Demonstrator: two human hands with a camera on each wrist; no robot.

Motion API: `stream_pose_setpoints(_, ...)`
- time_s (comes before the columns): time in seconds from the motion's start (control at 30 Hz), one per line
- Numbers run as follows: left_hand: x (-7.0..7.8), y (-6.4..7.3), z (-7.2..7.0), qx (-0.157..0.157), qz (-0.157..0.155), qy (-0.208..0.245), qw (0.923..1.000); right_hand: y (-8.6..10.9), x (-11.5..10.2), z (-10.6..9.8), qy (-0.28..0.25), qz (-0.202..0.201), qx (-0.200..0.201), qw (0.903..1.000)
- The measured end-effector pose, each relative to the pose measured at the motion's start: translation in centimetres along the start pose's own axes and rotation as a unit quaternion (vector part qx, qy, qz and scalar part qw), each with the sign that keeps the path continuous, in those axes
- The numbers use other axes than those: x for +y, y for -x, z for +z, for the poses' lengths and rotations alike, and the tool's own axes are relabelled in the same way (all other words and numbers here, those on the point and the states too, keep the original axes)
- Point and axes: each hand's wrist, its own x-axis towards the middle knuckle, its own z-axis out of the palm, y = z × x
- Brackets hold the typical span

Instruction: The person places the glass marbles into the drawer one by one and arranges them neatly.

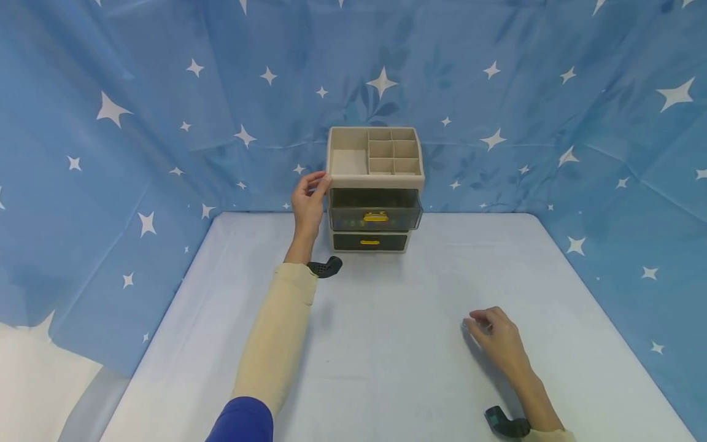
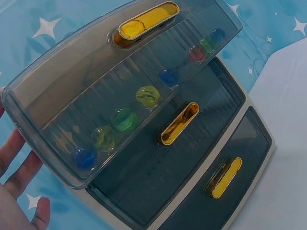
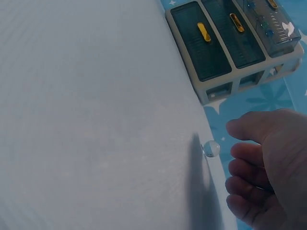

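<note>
A small beige cabinet [image 1: 375,182] has three dark see-through drawers with gold handles. Its top drawer [image 1: 342,219] is pulled out, and several coloured glass marbles [image 2: 147,97] lie inside along the front. My left hand [image 1: 310,199] is at the cabinet's left side, fingertips right at the upper left edge and side wall. On the white table at the right, a clear marble [image 3: 211,148] sits just beyond the fingertips of my right hand [image 1: 499,337]. That hand's fingers are loosely bent, with a gap between thumb and index finger and nothing seen in between.
The cabinet stands at the back middle of the white table [image 1: 386,344]. Its top is an open tray with a large compartment [image 1: 349,159] and several small ones. Blue curtains [image 1: 276,110] with white stars hang behind and at both sides.
</note>
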Motion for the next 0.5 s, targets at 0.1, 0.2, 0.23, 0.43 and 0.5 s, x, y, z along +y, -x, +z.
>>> stream_pose_setpoints(0.1, -0.03, 0.02, 0.02, -0.002, 0.000, 0.001, 1.0000, 0.10, 0.12, 0.05, 0.000, 0.005, -0.012, 0.9999)
stream_pose_setpoints(0.2, -0.07, 0.02, 0.02, -0.001, 0.001, -0.001, 1.0000, 0.17, 0.22, 0.09, 0.001, 0.008, -0.021, 0.9998)
stream_pose_setpoints(0.23, -0.07, 0.03, 0.02, -0.001, 0.001, -0.002, 1.0000, 0.18, 0.23, 0.10, 0.001, 0.008, -0.024, 0.9997)
stream_pose_setpoints(0.43, 0.01, 0.08, 0.01, 0.001, 0.000, -0.006, 1.0000, 0.15, 0.36, 0.16, 0.003, 0.017, -0.042, 0.9990)
stream_pose_setpoints(0.5, 0.06, 0.11, -0.01, 0.002, 0.000, -0.007, 1.0000, 0.13, 0.39, 0.22, 0.004, 0.019, -0.047, 0.9987)
